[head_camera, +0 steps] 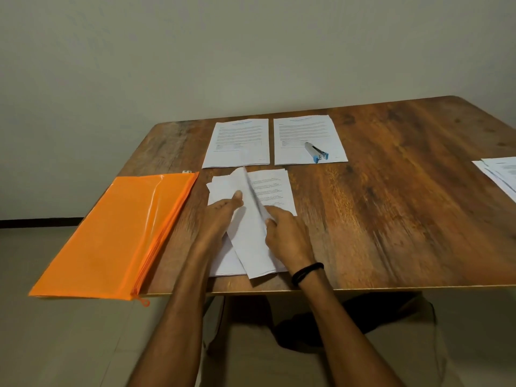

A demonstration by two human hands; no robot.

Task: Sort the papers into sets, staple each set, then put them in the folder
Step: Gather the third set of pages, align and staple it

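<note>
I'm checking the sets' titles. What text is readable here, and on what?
No text is legible.
Far left sheet: blue heading, body print, too blurred.
Far right sheet: same, too blurred.
Near stack: printed lines, blurred.
Right-edge sheets: blurred.
Orange folder, stapler: no marking seen.

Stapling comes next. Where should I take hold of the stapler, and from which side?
Probably the stapler mid-body, pinched across its narrow width from above with the right hand: it lies flat and diagonal on the right-hand far set, blue end nearest you.
</note>
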